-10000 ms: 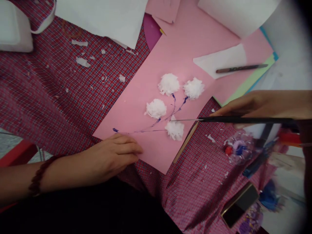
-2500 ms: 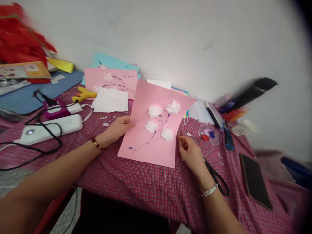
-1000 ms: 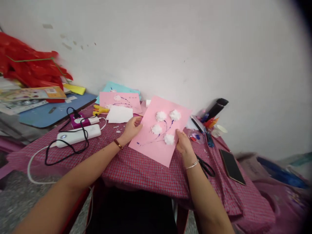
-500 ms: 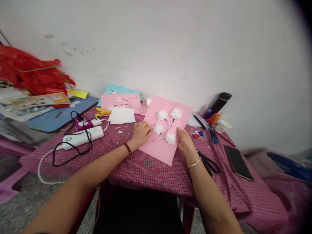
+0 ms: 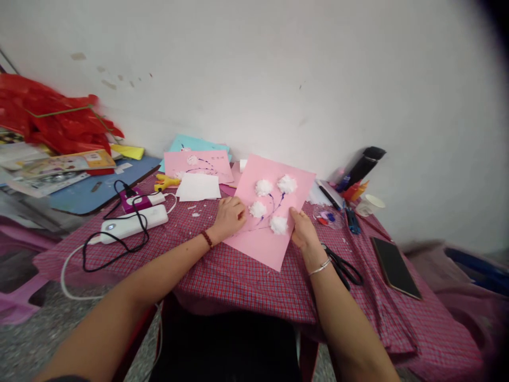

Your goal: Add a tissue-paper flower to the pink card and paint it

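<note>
The pink sheet lies between the two hands on the checked cloth. Its long axis runs away from the person toward the wall, leaning a little to the right. Neither hand is nearer, since both touch it, one on each long edge.

The right hand pinches the right edge: the thumb lies on the sheet's face just beside the nearest white tuft, and the other fingers are tucked behind the paper. The left hand sits on the opposite edge with its fingers loosely bent, the tips on the pink face close to another tuft. Whether it grips the edge or only rests there cannot be told.

Just outside the right wrist lie black scissors; well to the left of the left fingers sits a white power strip.
</note>
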### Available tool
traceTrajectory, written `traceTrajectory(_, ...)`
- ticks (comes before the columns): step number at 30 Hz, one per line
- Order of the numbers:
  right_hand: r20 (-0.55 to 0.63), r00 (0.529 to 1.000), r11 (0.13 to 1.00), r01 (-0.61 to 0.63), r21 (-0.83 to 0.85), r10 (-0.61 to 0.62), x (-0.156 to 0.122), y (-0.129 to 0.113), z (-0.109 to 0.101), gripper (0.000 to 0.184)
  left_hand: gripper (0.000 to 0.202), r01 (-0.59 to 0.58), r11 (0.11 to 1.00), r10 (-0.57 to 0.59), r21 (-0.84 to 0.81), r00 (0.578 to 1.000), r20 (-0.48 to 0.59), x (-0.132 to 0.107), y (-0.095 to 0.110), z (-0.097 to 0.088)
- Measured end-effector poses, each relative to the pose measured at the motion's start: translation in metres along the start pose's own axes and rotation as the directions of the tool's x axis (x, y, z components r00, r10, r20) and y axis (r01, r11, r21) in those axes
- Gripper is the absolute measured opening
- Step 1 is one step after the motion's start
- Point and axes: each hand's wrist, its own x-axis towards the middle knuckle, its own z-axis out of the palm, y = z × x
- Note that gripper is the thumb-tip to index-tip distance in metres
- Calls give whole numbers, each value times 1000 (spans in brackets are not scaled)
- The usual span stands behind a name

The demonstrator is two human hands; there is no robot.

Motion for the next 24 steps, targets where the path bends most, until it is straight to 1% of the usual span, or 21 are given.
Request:
traceTrajectory(2, -9, 1000, 1000, -8, 4, 8, 2, 1, -1, 27, 9, 46, 998, -46, -46, 999, -7, 2, -5, -3)
traceTrajectory(4, -16, 1000, 1000, -17, 9, 17, 2, 1, -3, 27, 8, 123, 988, -127, -99, 991, -35, 5, -16, -8)
traceTrajectory(6, -19, 999, 999, -29, 14, 29, 2, 1, -4, 27, 7, 226, 960, -242, -167, 967, -79, 9, -29, -14)
traceTrajectory(8, -14, 999, 999, -43, 19, 43, 1, 0, -6, 28, 13, 328, 907, -362, -263, 927, -93, 11, -41, -19)
traceTrajectory(9, -10, 999, 998, -51, 21, 51, 1, -1, -7, 29, 15, 370, 873, -411, -320, 909, -70, 12, -46, -20)
traceTrajectory(11, -3, 998, 997, -70, 22, 70, 0, -2, -9, 30, 21, 432, 794, -464, -427, 885, 32, 11, -49, -21)
traceTrajectory(14, -13, 996, 996, -88, 29, 88, 1, -4, -12, 31, 44, 490, 692, -457, -529, 866, 203, 9, -43, -20)
traceTrajectory(15, -22, 996, 995, -89, 35, 90, 1, -4, -13, 31, 49, 501, 672, -451, -545, 861, 236, 9, -40, -19)
traceTrajectory(16, -35, 995, 995, -90, 42, 91, 2, -4, -14, 31, 49, 508, 661, -446, -553, 858, 254, 8, -36, -19)
traceTrajectory(18, -62, 994, 994, -90, 59, 94, 2, -4, -16, 32, 38, 506, 657, -438, -560, 860, 263, 7, -31, -17)
traceTrajectory(19, -76, 992, 994, -92, 68, 97, 2, -3, -16, 33, 33, 496, 670, -428, -552, 866, 259, 6, -29, -16)
traceTrajectory(22, -111, 989, 993, -89, 84, 98, 0, 0, -15, 33, 28, 456, 780, -399, -429, 890, 222, 3, -26, -8)
traceTrajectory(24, -127, 988, 994, -76, 78, 86, -2, 2, -14, 31, 31, 435, 832, -389, -344, 900, 197, 1, -25, -2)
